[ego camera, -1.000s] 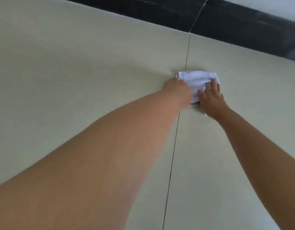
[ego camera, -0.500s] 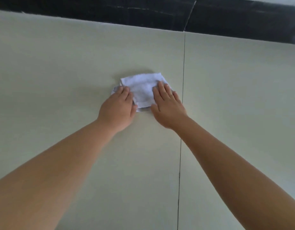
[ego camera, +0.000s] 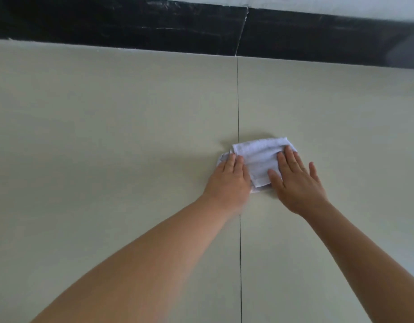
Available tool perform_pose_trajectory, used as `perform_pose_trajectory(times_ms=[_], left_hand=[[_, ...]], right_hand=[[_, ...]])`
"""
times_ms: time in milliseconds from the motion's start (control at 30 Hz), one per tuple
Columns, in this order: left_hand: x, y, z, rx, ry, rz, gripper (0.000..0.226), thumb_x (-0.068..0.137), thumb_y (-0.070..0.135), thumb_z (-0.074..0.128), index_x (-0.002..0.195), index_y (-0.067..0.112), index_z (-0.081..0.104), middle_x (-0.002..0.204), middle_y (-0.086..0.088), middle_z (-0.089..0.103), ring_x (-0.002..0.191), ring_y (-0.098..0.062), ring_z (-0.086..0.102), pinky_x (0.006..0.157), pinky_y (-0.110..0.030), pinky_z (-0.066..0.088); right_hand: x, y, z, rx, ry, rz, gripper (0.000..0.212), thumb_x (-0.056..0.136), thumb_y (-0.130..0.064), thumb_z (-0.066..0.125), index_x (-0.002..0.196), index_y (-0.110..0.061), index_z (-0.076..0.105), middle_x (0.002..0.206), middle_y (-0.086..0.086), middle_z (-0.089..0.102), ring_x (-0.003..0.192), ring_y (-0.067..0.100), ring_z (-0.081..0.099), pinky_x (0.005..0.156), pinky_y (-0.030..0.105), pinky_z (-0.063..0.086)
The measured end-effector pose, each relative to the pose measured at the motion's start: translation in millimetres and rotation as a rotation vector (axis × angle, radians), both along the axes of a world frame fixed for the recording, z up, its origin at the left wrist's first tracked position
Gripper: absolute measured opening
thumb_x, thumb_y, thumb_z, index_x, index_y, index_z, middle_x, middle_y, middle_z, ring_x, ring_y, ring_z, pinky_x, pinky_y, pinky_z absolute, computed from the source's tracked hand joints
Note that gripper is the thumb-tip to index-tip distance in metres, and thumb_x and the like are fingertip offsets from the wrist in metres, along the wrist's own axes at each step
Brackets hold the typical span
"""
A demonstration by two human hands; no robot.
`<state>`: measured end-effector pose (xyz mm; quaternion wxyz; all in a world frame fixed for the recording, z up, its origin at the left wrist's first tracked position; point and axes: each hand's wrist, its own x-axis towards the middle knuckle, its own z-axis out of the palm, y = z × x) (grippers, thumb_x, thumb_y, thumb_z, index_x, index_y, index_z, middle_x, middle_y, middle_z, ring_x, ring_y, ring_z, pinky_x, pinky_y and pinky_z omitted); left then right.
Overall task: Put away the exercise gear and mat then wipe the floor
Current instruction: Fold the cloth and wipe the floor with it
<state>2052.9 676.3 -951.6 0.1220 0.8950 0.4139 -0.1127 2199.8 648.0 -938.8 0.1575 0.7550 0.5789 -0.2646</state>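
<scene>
White cloth [ego camera: 259,159], folded, lies flat on the pale tiled floor [ego camera: 108,136], straddling the dark grout line [ego camera: 238,101] and reaching mostly to its right. Both hands press it down: left hand [ego camera: 229,180] on the near-left corner, fingers together; right hand [ego camera: 297,180] on the right side, fingers spread flat. Its long axis runs left-right, so the next sweep looks sideways, with the black skirting [ego camera: 131,24] well beyond.

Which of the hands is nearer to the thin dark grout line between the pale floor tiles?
Left. The left hand lies right over the grout line, pressing the folded white cloth's left end. The right hand presses its right side, clearly right of the line.
</scene>
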Motion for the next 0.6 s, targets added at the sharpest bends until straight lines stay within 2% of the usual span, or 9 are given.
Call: perform_pose_trajectory(times_ms=[33,67,100,200,367,500,600], left_hand=[[9.9,9.3,-4.1,-0.004,0.05,-0.033,0.051,0.102,0.02,0.028,0.142,-0.01,0.03,0.152,-0.027,0.026,0.145,-0.035,0.022,0.12,-0.038,0.015],[19.1,19.9,-0.9,-0.058,0.094,-0.017,0.053,0.104,0.022,0.025,0.148,-0.006,0.017,0.157,-0.023,0.012,0.148,-0.034,0.009,0.121,-0.039,0.005],[26.5,31.0,0.8,-0.062,0.114,-0.004,0.053,0.104,0.024,0.023,0.149,-0.003,0.014,0.158,-0.02,0.007,0.148,-0.032,0.005,0.121,-0.038,0.002],[34.3,60.6,5.3,-0.011,0.086,0.041,0.05,0.103,0.022,0.026,0.148,0.0,0.022,0.158,-0.017,0.011,0.147,-0.029,0.012,0.12,-0.036,0.009],[19.4,91.9,10.1,-0.028,0.079,0.148,0.049,0.101,0.022,0.032,0.146,0.002,0.028,0.157,-0.016,0.019,0.146,-0.027,0.019,0.118,-0.033,0.015],[-29.6,104.8,8.9,-0.003,0.077,0.264,0.049,0.101,0.024,0.033,0.143,-0.002,0.03,0.154,-0.018,0.026,0.144,-0.025,0.024,0.117,-0.033,0.018],[-75.3,101.7,10.4,-0.019,0.108,0.345,0.051,0.101,0.025,0.033,0.143,-0.002,0.03,0.154,-0.017,0.026,0.144,-0.025,0.024,0.117,-0.032,0.017]], right_hand=[[6.5,9.7,-0.1,0.01,0.003,-0.029,0.058,0.1,-0.039,0.016,0.15,-0.015,-0.002,0.159,-0.001,-0.011,0.147,0.011,-0.007,0.119,0.037,-0.005],[12.4,19.7,0.1,0.02,0.009,-0.056,0.058,0.1,-0.038,0.016,0.15,-0.014,0.0,0.159,-0.001,-0.01,0.148,0.011,-0.006,0.119,0.038,-0.004],[17.8,30.0,-0.5,0.031,0.014,-0.077,0.057,0.1,-0.037,0.016,0.15,-0.014,0.001,0.159,0.0,-0.009,0.148,0.012,-0.005,0.119,0.039,-0.003],[25.7,66.5,-0.6,0.047,0.052,-0.096,0.053,0.101,-0.033,0.015,0.15,-0.013,0.004,0.16,0.001,-0.008,0.148,0.013,-0.005,0.119,0.043,-0.003],[5.6,122.6,3.3,0.054,0.097,-0.03,0.049,0.101,-0.028,0.015,0.147,-0.012,0.019,0.159,0.006,-0.002,0.148,0.018,0.0,0.117,0.049,0.0],[-40.9,151.8,-3.6,0.039,0.097,0.115,0.053,0.1,-0.032,0.014,0.149,-0.01,0.015,0.159,0.01,-0.007,0.148,0.023,-0.004,0.117,0.049,0.0],[-83.7,158.3,-7.2,0.065,0.171,0.17,0.057,0.1,-0.038,0.013,0.15,-0.011,0.008,0.159,0.007,-0.008,0.148,0.02,-0.007,0.118,0.045,-0.002]])
